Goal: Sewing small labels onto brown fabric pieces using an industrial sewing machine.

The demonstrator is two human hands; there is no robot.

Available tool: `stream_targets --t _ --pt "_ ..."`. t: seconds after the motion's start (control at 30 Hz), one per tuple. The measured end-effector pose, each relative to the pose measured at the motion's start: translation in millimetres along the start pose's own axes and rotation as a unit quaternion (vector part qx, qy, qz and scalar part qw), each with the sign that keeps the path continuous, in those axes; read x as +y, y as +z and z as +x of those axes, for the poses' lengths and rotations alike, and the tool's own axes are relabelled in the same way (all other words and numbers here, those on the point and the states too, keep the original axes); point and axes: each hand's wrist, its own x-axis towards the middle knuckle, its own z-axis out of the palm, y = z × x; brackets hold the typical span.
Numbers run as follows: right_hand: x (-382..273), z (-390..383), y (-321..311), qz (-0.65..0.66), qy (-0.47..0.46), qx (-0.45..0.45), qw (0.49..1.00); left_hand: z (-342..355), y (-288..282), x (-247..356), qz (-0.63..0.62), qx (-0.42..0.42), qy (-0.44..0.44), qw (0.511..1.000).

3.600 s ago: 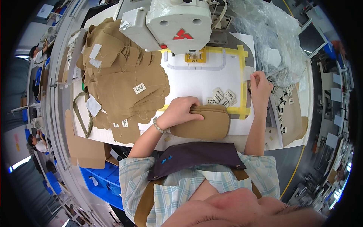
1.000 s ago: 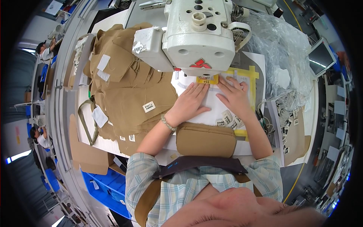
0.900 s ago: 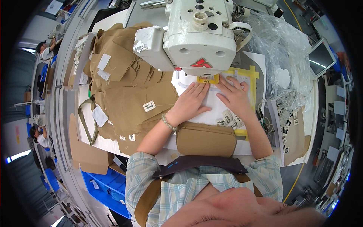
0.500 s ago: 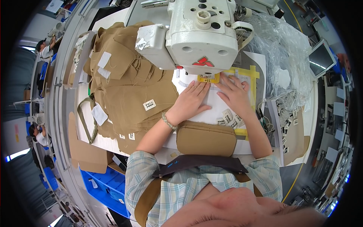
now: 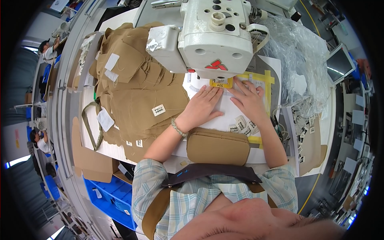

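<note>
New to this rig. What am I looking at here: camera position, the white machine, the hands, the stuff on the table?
The single view comes from a fisheye camera worn on a person's head, looking down, so straight edges bend near the rim. The white block at the top is a sewing machine on a work table. The left hand and right hand lie flat, palms down, on a pale piece just in front of the machine; neither grips anything. A pile of tan fabric pieces with small white tags sits to the left, a tan pouch nearest the body, small labels by the right hand, and clear plastic sheeting on the right.
</note>
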Motion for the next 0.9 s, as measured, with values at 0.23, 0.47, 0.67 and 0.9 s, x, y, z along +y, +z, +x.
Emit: stream_targets --t 0.23,0.47,0.67,0.9 --pt "-1 2 -3 -0.005 0.0 -0.013 1.0 1 -3 -3 0.011 0.002 -0.016 1.0" --pt "0 2 -2 -0.003 0.003 -0.013 1.0 0 3 -4 0.021 0.0 -0.026 0.999" --pt "0 2 -2 0.001 0.0 -0.006 1.0 -1 5 -7 0.03 0.012 -0.025 0.999" --pt "1 1 -2 -0.007 -0.005 -0.002 1.0 0 8 -14 0.05 0.023 -0.048 0.997"
